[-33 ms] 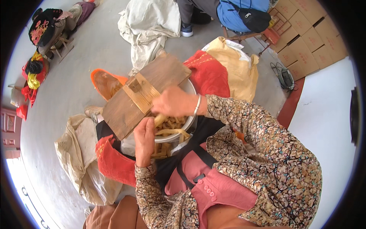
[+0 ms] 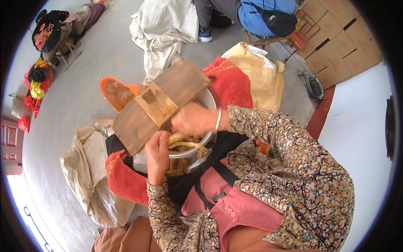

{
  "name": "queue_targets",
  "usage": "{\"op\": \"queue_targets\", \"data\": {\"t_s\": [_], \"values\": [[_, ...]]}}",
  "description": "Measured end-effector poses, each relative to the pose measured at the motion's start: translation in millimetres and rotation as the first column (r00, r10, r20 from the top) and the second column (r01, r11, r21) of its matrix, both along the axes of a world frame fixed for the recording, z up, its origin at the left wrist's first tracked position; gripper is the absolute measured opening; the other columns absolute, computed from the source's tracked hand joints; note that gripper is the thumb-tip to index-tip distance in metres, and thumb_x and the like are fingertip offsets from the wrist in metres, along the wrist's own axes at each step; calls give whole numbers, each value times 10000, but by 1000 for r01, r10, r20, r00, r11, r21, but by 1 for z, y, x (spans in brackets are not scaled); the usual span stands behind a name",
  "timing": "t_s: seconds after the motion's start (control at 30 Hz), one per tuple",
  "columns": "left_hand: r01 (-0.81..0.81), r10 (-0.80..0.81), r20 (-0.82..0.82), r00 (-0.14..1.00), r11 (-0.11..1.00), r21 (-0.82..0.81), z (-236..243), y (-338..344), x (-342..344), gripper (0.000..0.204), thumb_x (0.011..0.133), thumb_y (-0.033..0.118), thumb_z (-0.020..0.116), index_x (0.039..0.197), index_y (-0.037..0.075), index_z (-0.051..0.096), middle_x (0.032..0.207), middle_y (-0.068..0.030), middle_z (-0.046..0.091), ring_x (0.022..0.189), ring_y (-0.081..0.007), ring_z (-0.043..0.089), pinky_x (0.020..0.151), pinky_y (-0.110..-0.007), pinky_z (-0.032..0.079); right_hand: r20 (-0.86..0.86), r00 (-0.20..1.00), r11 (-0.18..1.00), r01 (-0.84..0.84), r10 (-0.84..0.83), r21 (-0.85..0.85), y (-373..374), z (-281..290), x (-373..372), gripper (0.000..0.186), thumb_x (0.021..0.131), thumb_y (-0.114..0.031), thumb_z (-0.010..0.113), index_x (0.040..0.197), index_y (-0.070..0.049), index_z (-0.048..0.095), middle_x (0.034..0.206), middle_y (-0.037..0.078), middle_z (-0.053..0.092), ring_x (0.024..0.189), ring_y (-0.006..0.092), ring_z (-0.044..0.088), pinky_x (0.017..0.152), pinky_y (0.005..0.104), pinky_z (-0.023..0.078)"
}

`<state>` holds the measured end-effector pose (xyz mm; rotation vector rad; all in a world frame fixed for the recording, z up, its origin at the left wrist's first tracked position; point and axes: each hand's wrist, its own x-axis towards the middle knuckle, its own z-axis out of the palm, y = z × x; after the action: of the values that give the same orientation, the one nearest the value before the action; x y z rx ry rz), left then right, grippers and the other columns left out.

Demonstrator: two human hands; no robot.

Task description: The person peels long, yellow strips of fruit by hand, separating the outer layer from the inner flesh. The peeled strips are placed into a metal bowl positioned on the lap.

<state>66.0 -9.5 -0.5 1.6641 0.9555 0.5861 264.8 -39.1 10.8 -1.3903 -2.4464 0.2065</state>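
A wooden board with a lighter wood block fixed across it lies over a metal basin. Pale yellowish strips fill the near side of the basin. My left hand is at the board's near edge, its fingers pressed together; what they pinch is hidden. My right hand, smeared by motion, is closed beside the block's near end. A blurred yellowish piece shows below it, close to my left fingertips; which hand has hold of it I cannot tell.
Behind the board sits an orange scoop. Red cloth and a tan sack lie beyond the basin, with a pale sack at left. A person in blue sits at the back, near stacked cartons.
My right hand has shifted slightly to the right and down. The left hand has dropped a little lower and leftward. The board stays in place.
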Motion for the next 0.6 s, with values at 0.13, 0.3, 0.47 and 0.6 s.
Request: {"op": "queue_targets", "data": {"t_s": [0.13, 0.3, 0.47, 0.6], "values": [[22, -24, 33, 999, 998, 62, 22, -1, -4, 351, 977, 260, 486, 836, -19, 646, 720, -17, 597, 655, -108, 529, 579, -257, 425, -772, 544, 599, -511, -330, -616, -48, 41, -31, 258, 931, -213, 592, 1045, 2, 676, 820, 30, 689, 696, 55, 596, 590, 239, 478], [70, 61, 513, 856, 970, -233, 43, -35, 7, 283, 970, 210, 483, 1069, -34, 588, 819, -2, 591, 713, -73, 517, 615, -231, 417, -831, 155, 772, -311, -534, -554, -53, 77, -29, 201, 945, -166, 564, 1009, -17, 683, 817, -24, 662, 718, 39, 567, 600, 194, 462], [8, 215, 510, 833, 917, -398, 32, -39, 42, 327, 911, 62, 556, 1221, -36, 521, 916, 10, 569, 755, -41, 491, 643, -193, 407, -846, 446, 951, 231, -292, -207, -11, 4, -28, 183, 917, -177, 588, 1028, -67, 684, 796, 40, 693, 686, 102, 636, 585, 249, 496], [72, 253, 501, 827, 837, -542, 8, -33, 30, 233, 921, 113, 576, 1129, 9, 576, 763, 60, 556, 598, -15, 455, 492, -163, 332, -620, 687, 901, 426, -379, -79, -22, -3, -30, 182, 888, -220, 596, 1001, -107, 684, 750, 81, 678, 673, 198, 661, 582, 289, 505]]}}
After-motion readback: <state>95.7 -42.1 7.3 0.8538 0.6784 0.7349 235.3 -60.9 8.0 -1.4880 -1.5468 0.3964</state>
